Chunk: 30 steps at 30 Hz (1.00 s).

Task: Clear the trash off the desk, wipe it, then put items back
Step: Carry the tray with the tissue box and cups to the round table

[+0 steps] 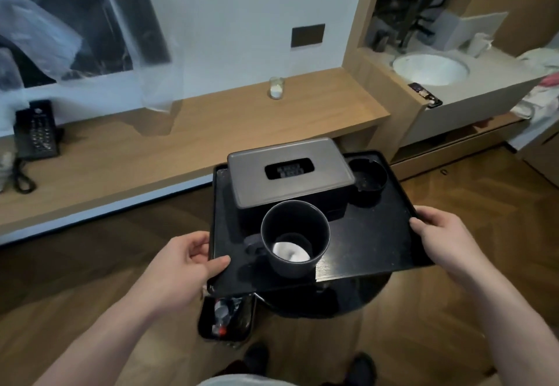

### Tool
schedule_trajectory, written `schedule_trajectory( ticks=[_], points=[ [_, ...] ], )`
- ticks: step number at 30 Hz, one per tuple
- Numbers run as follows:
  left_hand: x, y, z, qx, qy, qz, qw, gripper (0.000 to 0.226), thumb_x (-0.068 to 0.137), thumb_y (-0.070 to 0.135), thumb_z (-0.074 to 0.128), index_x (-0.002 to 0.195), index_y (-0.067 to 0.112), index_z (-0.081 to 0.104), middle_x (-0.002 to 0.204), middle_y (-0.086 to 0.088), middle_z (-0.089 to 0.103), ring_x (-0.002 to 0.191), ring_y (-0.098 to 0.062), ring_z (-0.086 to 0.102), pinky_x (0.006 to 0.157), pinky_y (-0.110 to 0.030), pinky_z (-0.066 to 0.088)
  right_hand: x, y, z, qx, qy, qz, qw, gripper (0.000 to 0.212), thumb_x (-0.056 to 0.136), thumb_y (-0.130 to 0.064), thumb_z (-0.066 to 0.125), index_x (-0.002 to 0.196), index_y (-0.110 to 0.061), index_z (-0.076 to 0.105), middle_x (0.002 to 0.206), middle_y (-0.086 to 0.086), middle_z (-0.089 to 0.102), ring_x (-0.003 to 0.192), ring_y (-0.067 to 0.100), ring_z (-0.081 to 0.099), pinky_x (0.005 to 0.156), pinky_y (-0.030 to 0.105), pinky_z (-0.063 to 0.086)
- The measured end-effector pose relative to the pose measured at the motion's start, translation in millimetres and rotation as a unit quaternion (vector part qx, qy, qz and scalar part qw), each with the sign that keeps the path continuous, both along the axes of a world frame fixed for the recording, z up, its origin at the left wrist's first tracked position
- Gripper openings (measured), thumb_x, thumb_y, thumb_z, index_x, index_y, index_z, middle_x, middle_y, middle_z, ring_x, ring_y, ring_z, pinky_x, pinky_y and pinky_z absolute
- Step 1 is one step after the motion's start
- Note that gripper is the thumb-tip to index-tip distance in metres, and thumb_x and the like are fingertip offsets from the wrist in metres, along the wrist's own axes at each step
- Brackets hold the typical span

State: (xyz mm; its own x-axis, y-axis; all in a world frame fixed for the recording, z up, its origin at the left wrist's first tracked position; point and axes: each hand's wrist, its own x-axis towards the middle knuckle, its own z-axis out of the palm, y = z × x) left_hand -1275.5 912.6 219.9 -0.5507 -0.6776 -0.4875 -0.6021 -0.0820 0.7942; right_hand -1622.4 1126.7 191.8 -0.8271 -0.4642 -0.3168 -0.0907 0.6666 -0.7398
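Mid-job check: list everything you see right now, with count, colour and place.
tray: one, black, held above the floor in front of the desk
tissue box: one, grey lid, on the tray
mug: one, dark, on the tray, something white inside
ashtray: one, black, tray's far right corner
desk: one, wooden, along the wall
glass: one, clear, on the desk by the wall
telephone: one, black, desk's left end
bin: one, black, on the floor under the tray
sink: one, white, right counter
left hand: grips the tray's left edge
right hand: grips the tray's right edge

Black tray [372, 234], grey-lidded tissue box [290, 173], dark mug [295, 234], light wood desk [211, 131]
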Motion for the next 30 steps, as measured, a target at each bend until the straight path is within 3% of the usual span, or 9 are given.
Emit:
schedule_trajectory(
  ticks=[3,7,10,14,17,19,23,27,30],
  points=[
    [-40,22,-3,-0.008,0.009,0.033,0.999,0.019,0.096,0.009,0.072,0.112,0.021,0.072,0.094,0.003,0.08,0.085,-0.011,0.077,0.071,-0.016,0.057,-45,-3,-1,-0.001,-0.009,0.032,0.999,0.026,0.109,-0.019,0.049,0.119,-0.027,0.071,0.112,-0.002,0.072,0.105,0.022,0.066,0.077,0.035,0.049],
    [-99,63,-13,-0.023,0.023,0.088,0.996,0.018,0.096,0.006,0.072,0.109,0.018,0.074,0.089,-0.001,0.08,0.071,-0.01,0.074,0.074,-0.019,0.058,-118,-8,-2,0.012,0.031,0.07,0.997,0.026,0.109,-0.019,0.047,0.123,-0.026,0.067,0.115,-0.001,0.065,0.108,0.022,0.056,0.089,0.036,0.043],
    [-142,96,-22,-0.018,0.03,0.122,0.992,0.017,0.096,0.005,0.072,0.11,0.015,0.073,0.093,-0.005,0.08,0.083,-0.021,0.078,0.087,-0.032,0.061,-171,-9,-8,0.028,0.049,0.088,0.995,0.03,0.109,-0.019,0.046,0.128,-0.022,0.069,0.117,0.001,0.066,0.109,0.023,0.056,0.089,0.035,0.041],
    [-191,127,-38,-0.008,0.06,0.154,0.986,0.017,0.095,0.013,0.075,0.11,0.018,0.072,0.099,-0.014,0.076,0.087,-0.035,0.075,0.092,-0.05,0.06,-227,-12,-27,0.038,0.047,0.105,0.993,0.031,0.108,-0.021,0.046,0.129,-0.022,0.069,0.123,0.003,0.068,0.113,0.025,0.056,0.089,0.037,0.043],
    [-220,136,-56,-0.009,0.057,0.162,0.985,0.016,0.096,0.012,0.073,0.11,0.019,0.071,0.081,0.004,0.074,0.064,-0.009,0.067,0.073,-0.035,0.059,-253,-12,-46,0.047,0.04,0.108,0.992,0.033,0.109,-0.023,0.047,0.133,-0.021,0.068,0.128,0.006,0.067,0.119,0.029,0.057,0.092,0.039,0.044],
    [-239,136,-66,0.003,0.047,0.151,0.987,0.016,0.096,0.011,0.071,0.11,0.018,0.069,0.071,0.012,0.067,0.054,-0.004,0.055,0.064,-0.022,0.049,-267,-12,-59,0.048,0.043,0.104,0.992,0.033,0.108,-0.022,0.047,0.134,-0.02,0.068,0.132,0.008,0.068,0.123,0.032,0.057,0.094,0.041,0.045],
    [-263,124,-87,0.031,-0.022,0.12,0.992,0.029,0.079,0.025,0.068,0.108,0.021,0.066,0.086,-0.004,0.073,0.065,-0.017,0.062,0.072,-0.041,0.059,-288,-12,-86,0.066,0.04,0.082,0.994,0.035,0.109,-0.021,0.048,0.14,-0.016,0.064,0.139,0.012,0.064,0.129,0.036,0.055,0.096,0.04,0.043],
    [-286,108,-114,0.022,-0.068,0.125,0.99,0.019,0.079,0.014,0.058,0.096,0.021,0.062,0.083,0.005,0.068,0.072,-0.017,0.062,0.064,-0.033,0.053,-304,-17,-119,0.059,0.052,0.066,0.995,0.034,0.106,-0.016,0.051,0.136,-0.014,0.068,0.137,0.013,0.067,0.127,0.037,0.059,0.101,0.042,0.046],
    [-302,100,-138,0.004,-0.137,0.102,0.985,0.021,0.081,0.017,0.057,0.102,0.02,0.058,0.101,0.002,0.066,0.092,-0.023,0.064,0.074,-0.029,0.05,-310,-16,-144,0.066,0.038,0.045,0.996,0.034,0.106,-0.016,0.051,0.136,-0.014,0.068,0.135,0.012,0.068,0.126,0.037,0.059,0.101,0.041,0.046]
  ],
)
